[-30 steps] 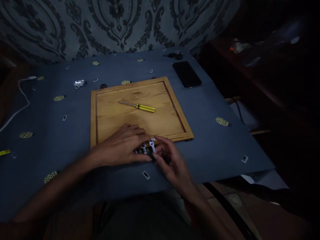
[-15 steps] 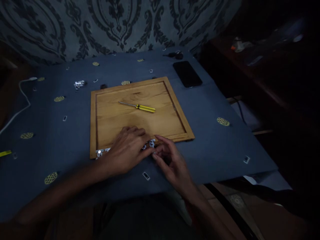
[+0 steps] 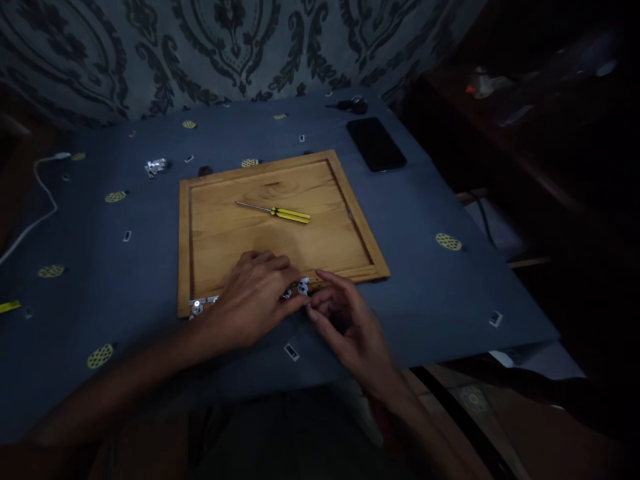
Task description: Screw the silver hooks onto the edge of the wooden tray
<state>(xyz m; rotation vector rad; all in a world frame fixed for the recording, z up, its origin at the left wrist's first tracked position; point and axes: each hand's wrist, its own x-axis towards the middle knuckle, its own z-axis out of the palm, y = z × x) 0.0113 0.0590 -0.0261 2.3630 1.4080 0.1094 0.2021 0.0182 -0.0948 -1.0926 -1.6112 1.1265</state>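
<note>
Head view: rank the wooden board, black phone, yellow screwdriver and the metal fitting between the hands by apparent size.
1. wooden board
2. black phone, by area, though it lies farther from the camera
3. screwdriver, about as long as the phone but far thinner, so this order is unsure
4. metal fitting, the smallest

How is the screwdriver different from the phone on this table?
The screwdriver is thin with a yellow handle; the phone is a flat black slab. The screwdriver lies on the wooden board; the phone lies on the blue cloth beyond it. Both lie flat, untouched.
</note>
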